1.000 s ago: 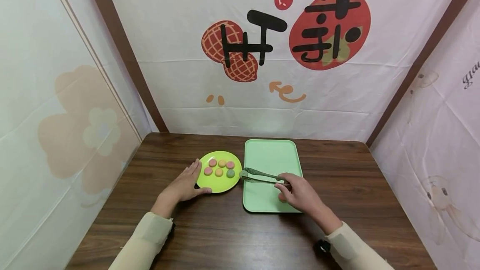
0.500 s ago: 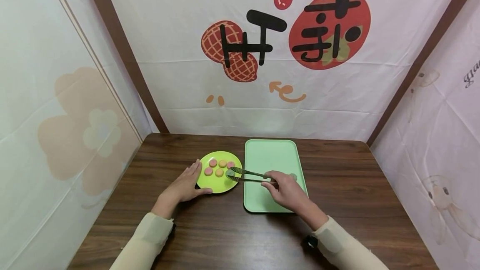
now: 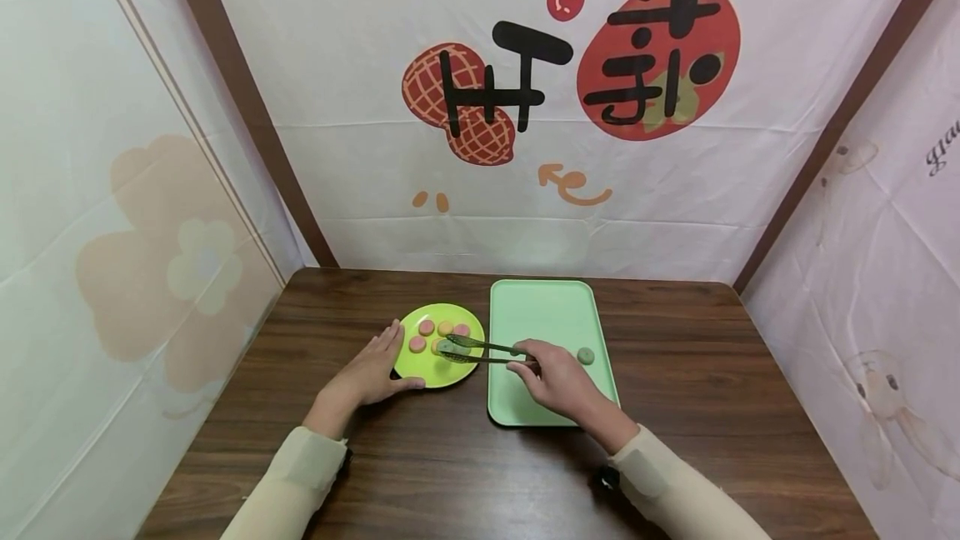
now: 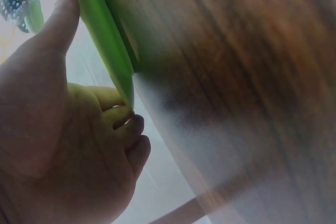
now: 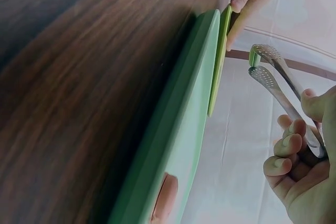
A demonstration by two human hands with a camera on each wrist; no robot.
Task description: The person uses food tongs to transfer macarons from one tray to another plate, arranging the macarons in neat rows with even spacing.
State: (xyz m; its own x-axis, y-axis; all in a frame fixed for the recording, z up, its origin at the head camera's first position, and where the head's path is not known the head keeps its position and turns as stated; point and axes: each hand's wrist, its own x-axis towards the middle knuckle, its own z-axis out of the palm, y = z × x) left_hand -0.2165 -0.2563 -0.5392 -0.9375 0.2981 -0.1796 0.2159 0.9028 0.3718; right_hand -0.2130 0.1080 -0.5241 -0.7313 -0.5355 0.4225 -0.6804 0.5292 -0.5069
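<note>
My right hand (image 3: 555,377) grips a pair of metal serving tongs (image 3: 491,346) with perforated tips. Between those tips is a green macaron (image 5: 254,56), held above the right part of the yellow-green plate (image 3: 435,375). On the plate lie several pink, yellow and green macarons, such as a pink macaron (image 3: 417,344); the tongs partly cover the ones at the right. My left hand (image 3: 367,369) touches the plate's left rim, thumb at the front and fingers farther back. In the left wrist view its fingertips meet the rim (image 4: 107,35).
Right of the plate lies a light green tray (image 3: 543,307) bearing another green macaron (image 3: 586,356). A pinkish macaron (image 5: 167,198) on the tray shows in the right wrist view. Brown wooden table (image 3: 697,373) surrounds them, with a printed cloth wall (image 3: 360,173) behind.
My right hand has moved left, carrying the green macaron in the tongs from the tray's left edge to over the plate. The green macaron on the tray has come into sight. My left hand stays put.
</note>
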